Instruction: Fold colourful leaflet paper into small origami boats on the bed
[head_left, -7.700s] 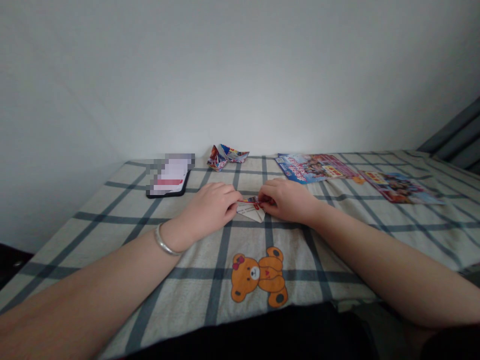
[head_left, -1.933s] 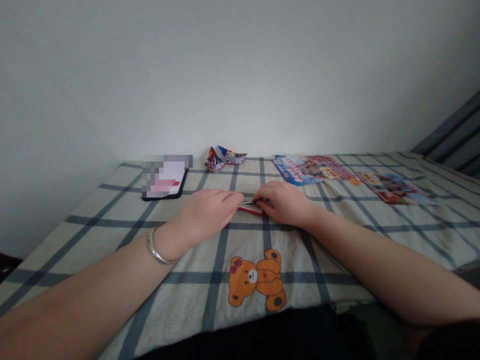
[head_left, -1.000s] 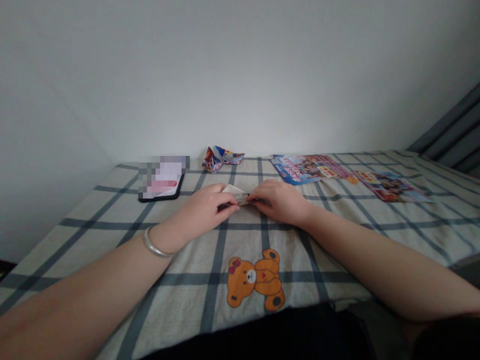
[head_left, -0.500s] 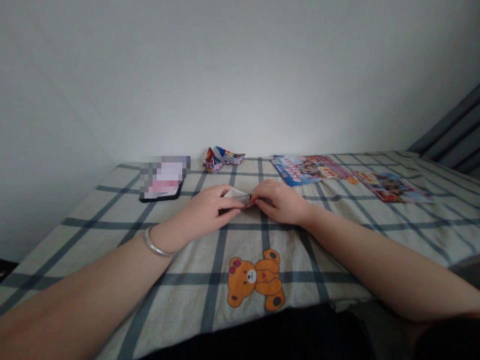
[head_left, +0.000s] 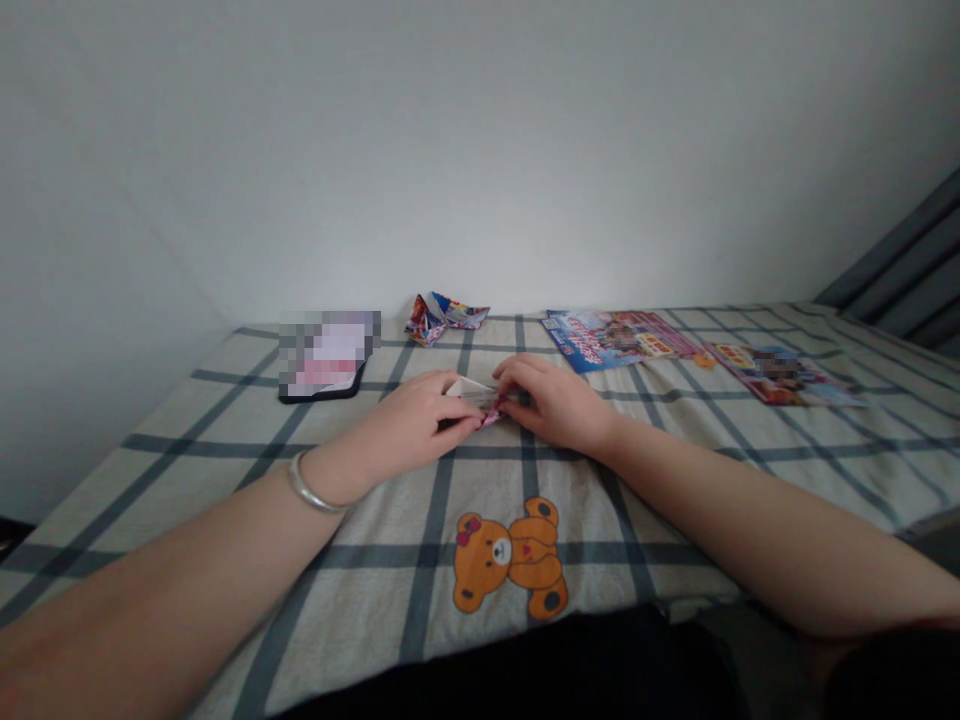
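Observation:
A small folded piece of paper (head_left: 472, 388), white on its upper face with a pink printed edge, is held low over the checked cloth in front of me. My left hand (head_left: 420, 412), with a silver bangle (head_left: 309, 485) at the wrist, grips its left side between thumb and fingers. On the other side, my right hand (head_left: 551, 402) pinches the paper's right edge, the fingertips bent close together. Parts of the paper are hidden by the fingers of both hands.
Behind my hands stands a folded colourful paper shape (head_left: 442, 318). A phone (head_left: 330, 355) with a blurred screen lies at left. Two printed leaflets, one blue (head_left: 600, 338) and one reddish (head_left: 787, 375), lie at right. A wall (head_left: 480, 160) rises behind the checked cloth (head_left: 360, 600).
My right fingers have lifted and shifted slightly on the paper's right edge, and more of its pink side shows. My left hand has stayed nearly still.

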